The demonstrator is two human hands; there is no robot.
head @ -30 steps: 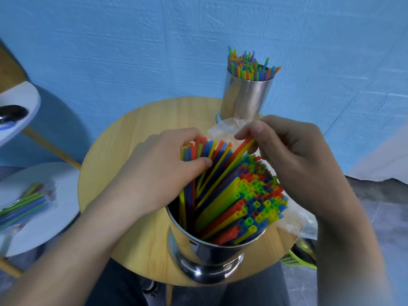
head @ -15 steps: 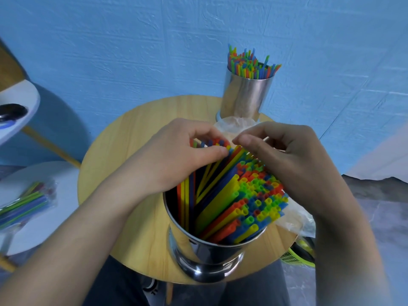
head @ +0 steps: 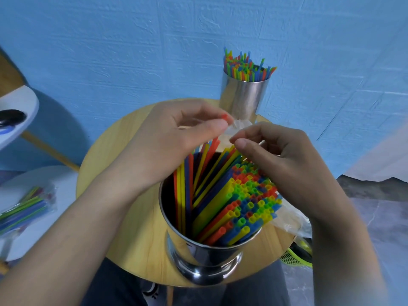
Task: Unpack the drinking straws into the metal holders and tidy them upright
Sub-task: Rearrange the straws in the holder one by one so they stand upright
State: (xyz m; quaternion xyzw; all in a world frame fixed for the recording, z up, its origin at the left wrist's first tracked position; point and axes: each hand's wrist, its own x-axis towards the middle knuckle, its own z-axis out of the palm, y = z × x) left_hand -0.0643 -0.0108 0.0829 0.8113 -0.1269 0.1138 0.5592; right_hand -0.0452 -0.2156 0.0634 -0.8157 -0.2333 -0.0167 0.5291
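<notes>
The straws (head: 242,202), in red, yellow, green and blue, stand in the near metal holder (head: 205,257), which sits at the near edge of the round wooden table (head: 123,217). Most of them lean together to the right side of the holder with their open ends up. A few on the left side stand more straight, and a dark gap is between the two groups. The left hand (head: 167,142) is above the far rim of this holder. It pinches the top end of one red straw (head: 224,117) between thumb and forefinger, and the red tip shows just above the thumb. The right hand (head: 282,164) is over the far right part of the bundle, with the fingers curled and the thumb close to the forefinger. Whether it holds a straw or only touches the tips, I cannot tell.

The far metal holder (head: 244,98) stands at the far edge of the table, in front of the blue wall (head: 132,51), with a second bunch of straws (head: 245,67) upright in it and a little spread. A clear plastic wrapper (head: 287,221) lies on the table just right of the near holder, under the right wrist. On the left, a white side table (head: 39,235) carries a packet of straws (head: 24,208) in clear plastic
</notes>
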